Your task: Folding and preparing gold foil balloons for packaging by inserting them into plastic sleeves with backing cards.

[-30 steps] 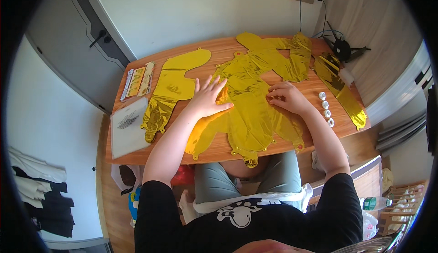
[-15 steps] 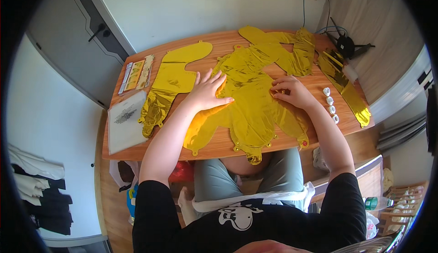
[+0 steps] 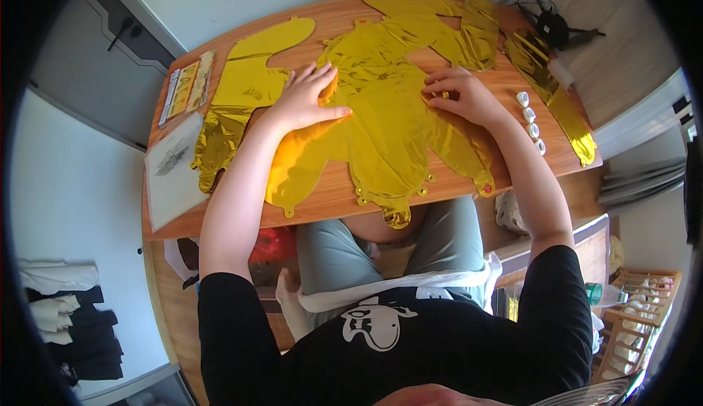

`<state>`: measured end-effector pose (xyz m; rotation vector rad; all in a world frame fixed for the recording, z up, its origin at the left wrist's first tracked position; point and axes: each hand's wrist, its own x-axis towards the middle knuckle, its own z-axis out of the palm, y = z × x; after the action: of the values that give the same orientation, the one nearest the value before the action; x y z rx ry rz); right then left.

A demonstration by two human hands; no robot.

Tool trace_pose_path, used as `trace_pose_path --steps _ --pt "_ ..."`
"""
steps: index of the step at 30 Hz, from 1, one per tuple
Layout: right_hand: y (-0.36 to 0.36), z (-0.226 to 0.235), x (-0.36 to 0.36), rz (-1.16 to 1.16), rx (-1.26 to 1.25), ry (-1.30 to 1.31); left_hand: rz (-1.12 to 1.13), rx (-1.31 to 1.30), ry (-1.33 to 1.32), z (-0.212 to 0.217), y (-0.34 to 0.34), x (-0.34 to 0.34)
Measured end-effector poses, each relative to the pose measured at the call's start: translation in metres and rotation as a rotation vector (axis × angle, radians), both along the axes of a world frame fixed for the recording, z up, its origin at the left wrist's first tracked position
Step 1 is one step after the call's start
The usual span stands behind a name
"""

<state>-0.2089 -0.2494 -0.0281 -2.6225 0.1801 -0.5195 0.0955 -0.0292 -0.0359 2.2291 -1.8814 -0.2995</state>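
"Gold foil piece [image 3: 388, 113]: where does it lie?"

"Flat across the wooden table [image 3: 337, 179], its lower tip overhanging the near edge."

"And the hands?"

"Well apart. Left hand [image 3: 307, 100]: fingers and thumb spread at the foil's left side. Right hand [image 3: 460, 95]: fingers curled at its right side; whether they pinch it cannot be told."

Gleams like thin metallic foil, glossy and finely wrinkled, on the large gold sheet [image 3: 388, 131]; mirrors light on the narrow gold strip [image 3: 562, 113]. Looks like smooth, grained wood on the tabletop [image 3: 337, 179], cloudy plastic on the flat sleeve [image 3: 172, 179], matt cloth on the black T-shirt [image 3: 461, 347].
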Motion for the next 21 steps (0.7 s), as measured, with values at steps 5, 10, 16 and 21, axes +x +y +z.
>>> trace_pose_path --steps 5,10,16,21 --pt "0.0 -0.001 -0.001 0.001 -0.005 -0.001 -0.02 -0.016 0.011 -0.002 0.003 0.003" --pt "0.002 -0.003 -0.002 -0.032 0.028 0.012 -0.013 -0.02 0.042 -0.002 0.003 0.004" --pt "0.004 -0.002 -0.003 -0.047 0.034 0.026 0.092 -0.058 0.338 -0.003 0.004 0.008" --pt "0.009 0.001 -0.002 -0.057 0.051 0.035 0.067 -0.095 0.488 -0.003 0.007 0.009"
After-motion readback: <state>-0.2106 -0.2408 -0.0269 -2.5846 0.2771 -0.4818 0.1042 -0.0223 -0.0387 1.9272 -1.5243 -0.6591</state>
